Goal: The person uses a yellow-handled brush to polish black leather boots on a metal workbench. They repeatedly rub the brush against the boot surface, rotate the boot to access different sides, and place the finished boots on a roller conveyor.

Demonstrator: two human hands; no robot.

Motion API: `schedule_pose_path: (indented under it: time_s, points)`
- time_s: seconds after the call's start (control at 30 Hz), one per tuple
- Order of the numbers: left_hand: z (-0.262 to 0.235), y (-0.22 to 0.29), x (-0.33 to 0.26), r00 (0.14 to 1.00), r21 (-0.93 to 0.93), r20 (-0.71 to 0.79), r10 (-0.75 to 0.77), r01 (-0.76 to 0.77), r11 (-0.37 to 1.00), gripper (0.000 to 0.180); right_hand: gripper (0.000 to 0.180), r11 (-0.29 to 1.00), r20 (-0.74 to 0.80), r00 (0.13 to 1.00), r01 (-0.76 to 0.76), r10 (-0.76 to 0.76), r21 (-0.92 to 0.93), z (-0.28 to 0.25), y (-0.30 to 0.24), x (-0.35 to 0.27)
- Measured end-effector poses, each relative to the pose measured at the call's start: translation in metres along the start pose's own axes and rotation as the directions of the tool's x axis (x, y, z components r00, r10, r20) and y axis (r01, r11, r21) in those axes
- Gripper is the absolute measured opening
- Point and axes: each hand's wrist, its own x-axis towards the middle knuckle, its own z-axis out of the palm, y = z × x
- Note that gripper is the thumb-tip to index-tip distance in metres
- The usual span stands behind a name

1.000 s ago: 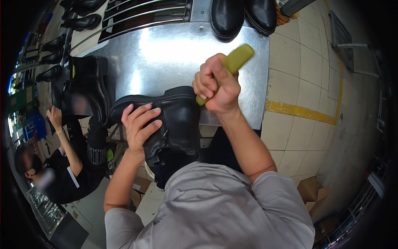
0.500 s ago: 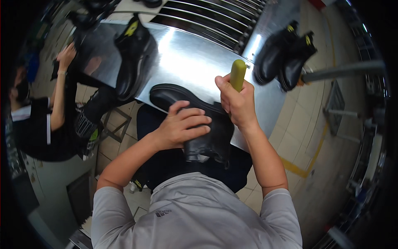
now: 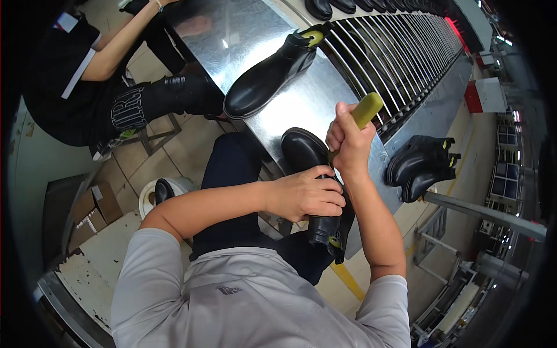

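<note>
A black ankle boot (image 3: 303,149) lies over my lap at the metal table's near edge, toe pointing away and pull-tab end towards me. My left hand (image 3: 307,194) is wrapped across its middle, fingers closed on the upper. Just right of it, my right hand (image 3: 353,145) makes a fist around a tool with a thick olive-green handle (image 3: 368,110). The handle sticks up from the fist. Below, the tool's lower end reaches the boot's side near the sole; its tip is hidden, so its kind cannot be told.
Another black boot (image 3: 270,75) lies on the shiny metal table (image 3: 232,36). Beyond runs a roller conveyor (image 3: 400,61) with a row of boots behind. Two boots (image 3: 420,165) stand at the right, near a grey metal bar (image 3: 487,214). A co-worker's arm (image 3: 119,52) and leg are at the left.
The view has swung round to the left. The boot has turned from lying sideways, sole edge away, to pointing away from me. Both hands keep their holds on boot and tool.
</note>
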Motion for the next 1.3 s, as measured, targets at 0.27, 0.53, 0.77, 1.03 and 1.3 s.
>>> schedule_pose_path:
  time_s: [0.27,0.53,0.77,1.03,1.3]
  points:
    - [-0.003,-0.005,-0.002,1.000,-0.025,0.027,0.017,-0.016,1.000,0.049,0.028,0.999,0.120,0.993,-0.020,0.023,-0.028,0.033,0.004,0.027]
    - [-0.009,-0.006,0.009,0.999,-0.113,0.016,0.030,-0.028,0.993,0.049,0.028,0.974,0.320,0.920,-0.219,0.227,-0.060,0.075,0.013,0.029]
    - [-0.001,-0.027,0.036,0.958,0.146,-0.122,-0.261,0.278,0.950,0.051,0.022,0.882,0.103,0.876,0.465,-0.471,0.075,-0.025,-0.151,0.024]
    - [-0.013,-0.051,0.024,0.547,0.032,-0.527,-0.650,0.777,0.628,0.051,0.032,0.915,-0.347,0.886,0.376,-0.307,0.149,-0.190,-0.106,-0.129]
    - [0.101,0.051,0.011,0.491,-0.572,-0.396,-0.776,0.529,0.627,0.050,0.029,0.933,-0.622,0.774,0.131,0.114,0.334,-0.195,0.025,-0.188]
